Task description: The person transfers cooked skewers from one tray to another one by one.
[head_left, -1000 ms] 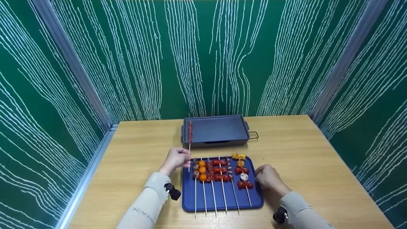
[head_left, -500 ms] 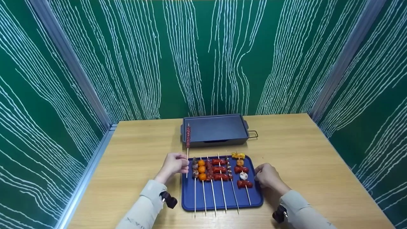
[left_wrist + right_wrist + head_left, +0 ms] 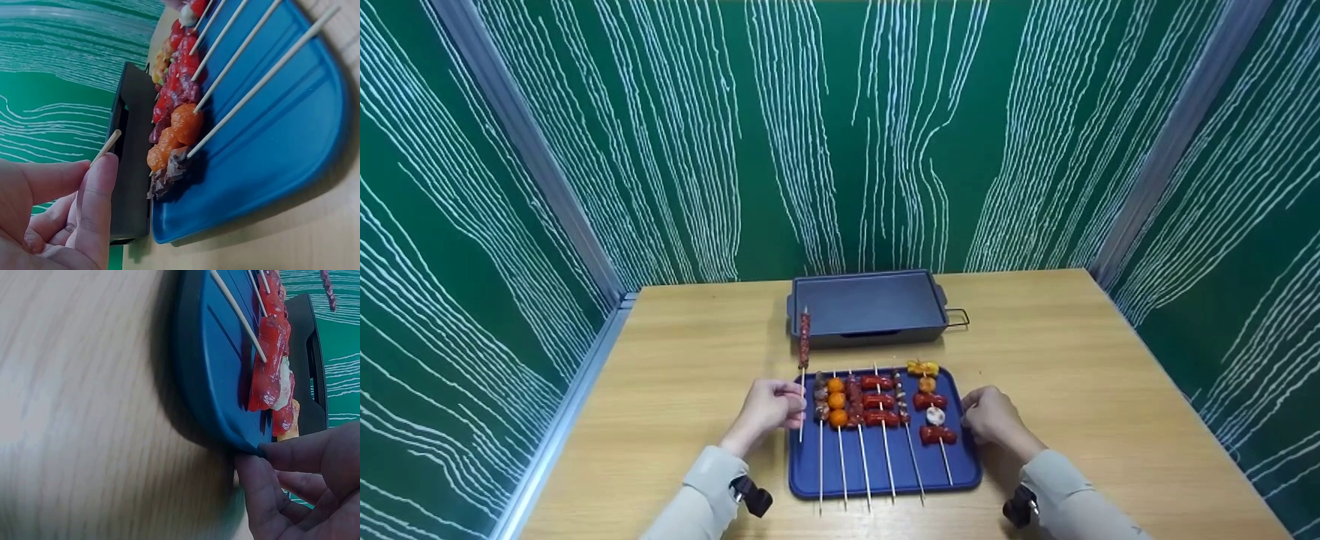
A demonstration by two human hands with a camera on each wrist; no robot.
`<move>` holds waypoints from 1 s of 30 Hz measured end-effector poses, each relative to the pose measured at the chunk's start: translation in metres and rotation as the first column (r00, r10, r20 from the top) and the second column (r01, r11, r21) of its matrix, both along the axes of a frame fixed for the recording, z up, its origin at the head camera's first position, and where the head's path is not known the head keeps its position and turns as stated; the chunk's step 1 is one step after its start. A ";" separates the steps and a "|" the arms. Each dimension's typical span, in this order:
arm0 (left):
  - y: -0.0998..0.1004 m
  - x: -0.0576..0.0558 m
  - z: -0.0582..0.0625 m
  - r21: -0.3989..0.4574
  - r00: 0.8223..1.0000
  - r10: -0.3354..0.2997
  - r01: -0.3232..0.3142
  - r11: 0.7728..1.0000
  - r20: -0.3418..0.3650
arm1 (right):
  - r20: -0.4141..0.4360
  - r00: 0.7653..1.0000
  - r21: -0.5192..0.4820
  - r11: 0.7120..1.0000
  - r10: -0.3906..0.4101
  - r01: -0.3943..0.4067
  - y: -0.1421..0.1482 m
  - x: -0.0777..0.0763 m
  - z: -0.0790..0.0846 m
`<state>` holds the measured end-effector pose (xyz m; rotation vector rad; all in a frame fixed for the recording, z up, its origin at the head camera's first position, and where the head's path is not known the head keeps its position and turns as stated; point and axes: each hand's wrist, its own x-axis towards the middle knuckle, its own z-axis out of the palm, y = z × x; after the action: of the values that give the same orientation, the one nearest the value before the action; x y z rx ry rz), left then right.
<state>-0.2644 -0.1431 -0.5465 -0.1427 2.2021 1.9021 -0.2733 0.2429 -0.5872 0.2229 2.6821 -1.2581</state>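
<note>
My left hand [image 3: 767, 409] pinches the stick of a dark red meat skewer [image 3: 804, 341] between thumb and fingers. The skewer is held above the left edge of a blue tray [image 3: 804, 476], its meat end pointing toward the grill pan. In the left wrist view the stick's end pokes out past the thumb [image 3: 101, 183]. At the tray's right side my right hand [image 3: 996, 418] grips the rim, thumb and finger pinching it in the right wrist view. Several skewers lie side by side on the tray, among them one with orange balls [image 3: 837, 401] and one with red sausage pieces [image 3: 880, 402].
Behind the tray stands a dark rectangular grill pan [image 3: 870, 304] with a wire handle [image 3: 958, 318] on its right. All of this is on a wooden table [image 3: 1080, 360]. Green walls with white lines [image 3: 885, 135] enclose the back and sides.
My left hand has drawn back toward me with the meat skewer, so its meat end has moved from over the grill pan to the pan's front edge. The right hand stays on the tray.
</note>
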 end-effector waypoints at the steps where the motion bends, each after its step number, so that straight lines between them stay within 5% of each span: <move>1: 0.000 0.002 -0.001 -0.002 1.000 -0.006 0.006 1.000 -0.002 | 0.002 1.000 -0.001 1.000 -0.001 0.001 0.000 0.000 0.000; 14: -0.009 0.021 -0.013 -0.056 0.998 -0.063 0.062 0.997 -0.005 | -0.002 1.000 -0.022 1.000 0.001 -0.002 0.001 0.000 -0.001; 30: -0.008 0.042 -0.024 -0.079 0.999 -0.047 0.049 0.996 0.023 | -0.014 1.000 -0.012 1.000 0.006 -0.006 0.002 -0.001 -0.003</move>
<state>-0.2227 -0.1506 -0.5701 -0.1217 2.2474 1.7811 -0.2748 0.2444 -0.5905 0.2055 2.6847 -1.2783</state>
